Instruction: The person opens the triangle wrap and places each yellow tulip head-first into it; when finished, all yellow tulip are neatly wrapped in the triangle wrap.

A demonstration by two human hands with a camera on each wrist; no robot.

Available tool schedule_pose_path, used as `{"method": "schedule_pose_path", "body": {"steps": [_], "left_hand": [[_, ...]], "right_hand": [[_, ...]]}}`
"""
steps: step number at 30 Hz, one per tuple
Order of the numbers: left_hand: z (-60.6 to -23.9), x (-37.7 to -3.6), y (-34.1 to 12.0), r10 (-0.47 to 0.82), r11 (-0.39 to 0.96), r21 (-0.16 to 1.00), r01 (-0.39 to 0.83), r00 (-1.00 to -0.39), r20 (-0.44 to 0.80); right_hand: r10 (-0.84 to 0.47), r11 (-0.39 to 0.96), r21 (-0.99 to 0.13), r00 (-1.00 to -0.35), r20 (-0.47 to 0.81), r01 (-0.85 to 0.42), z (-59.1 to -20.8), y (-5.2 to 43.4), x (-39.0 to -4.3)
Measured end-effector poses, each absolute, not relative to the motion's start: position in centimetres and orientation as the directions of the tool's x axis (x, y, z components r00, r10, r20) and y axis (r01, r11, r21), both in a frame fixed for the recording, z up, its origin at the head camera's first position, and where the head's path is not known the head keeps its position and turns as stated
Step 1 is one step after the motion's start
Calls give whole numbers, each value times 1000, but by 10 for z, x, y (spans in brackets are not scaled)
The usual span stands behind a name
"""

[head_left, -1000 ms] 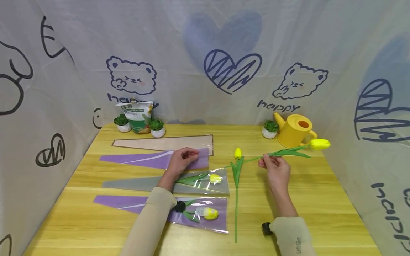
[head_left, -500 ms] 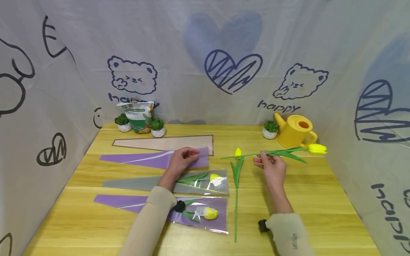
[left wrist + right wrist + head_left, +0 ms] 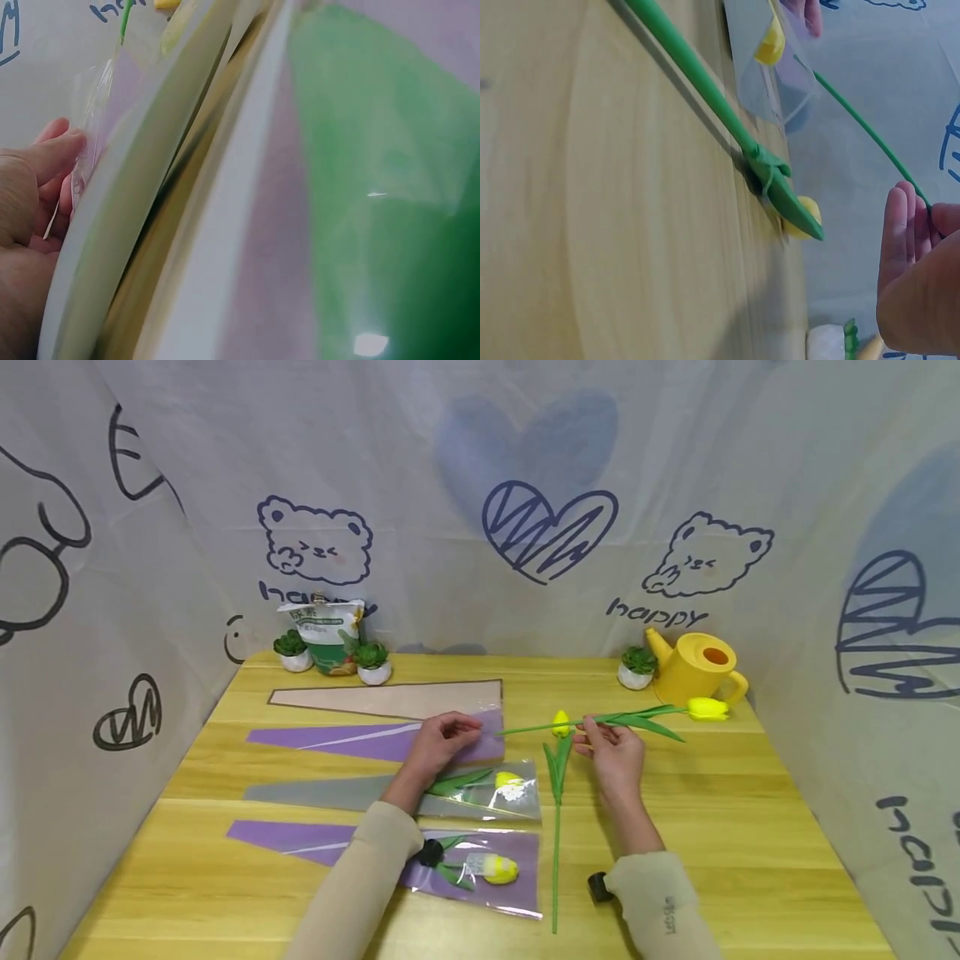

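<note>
My right hand [image 3: 617, 764] pinches the green stem of a yellow artificial tulip [image 3: 707, 709], its bloom pointing right. The stem's tip reaches the mouth of a purple flower sleeve [image 3: 348, 741]; I cannot tell if it is inside. My left hand [image 3: 444, 747] holds that sleeve's edge between thumb and fingers, and the left wrist view shows this hand [image 3: 41, 176] on the clear film. Another yellow tulip [image 3: 558, 768] lies on the table just left of the right hand. Below the left hand lies a grey sleeve [image 3: 315, 792] with a tulip in it.
A second purple sleeve [image 3: 300, 843] with a tulip lies nearest the front. Behind the held sleeve is a pale, dark-edged sleeve [image 3: 390, 697]. Along the back stand a yellow watering can [image 3: 693, 668], small potted plants [image 3: 637, 667] and a white-and-green bag [image 3: 326, 639].
The right hand has carried its tulip leftward, bringing the stem tip to the purple sleeve's mouth. The left hand keeps hold of the sleeve, whose mouth end has shifted slightly.
</note>
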State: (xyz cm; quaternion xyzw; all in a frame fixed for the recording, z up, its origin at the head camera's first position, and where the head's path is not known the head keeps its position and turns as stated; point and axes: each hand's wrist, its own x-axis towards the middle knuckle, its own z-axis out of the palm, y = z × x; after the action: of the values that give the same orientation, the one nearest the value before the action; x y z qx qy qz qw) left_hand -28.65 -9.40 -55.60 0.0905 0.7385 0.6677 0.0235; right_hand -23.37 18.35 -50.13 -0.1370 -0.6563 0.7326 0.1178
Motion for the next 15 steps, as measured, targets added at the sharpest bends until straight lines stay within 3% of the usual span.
{"method": "schedule_pose_path", "body": {"steps": [15], "left_hand": [[-560, -285, -90, 184, 159, 977, 142, -977, 112]], "right_hand": [[288, -151, -981, -944, -164, 124, -512, 171, -232]]}}
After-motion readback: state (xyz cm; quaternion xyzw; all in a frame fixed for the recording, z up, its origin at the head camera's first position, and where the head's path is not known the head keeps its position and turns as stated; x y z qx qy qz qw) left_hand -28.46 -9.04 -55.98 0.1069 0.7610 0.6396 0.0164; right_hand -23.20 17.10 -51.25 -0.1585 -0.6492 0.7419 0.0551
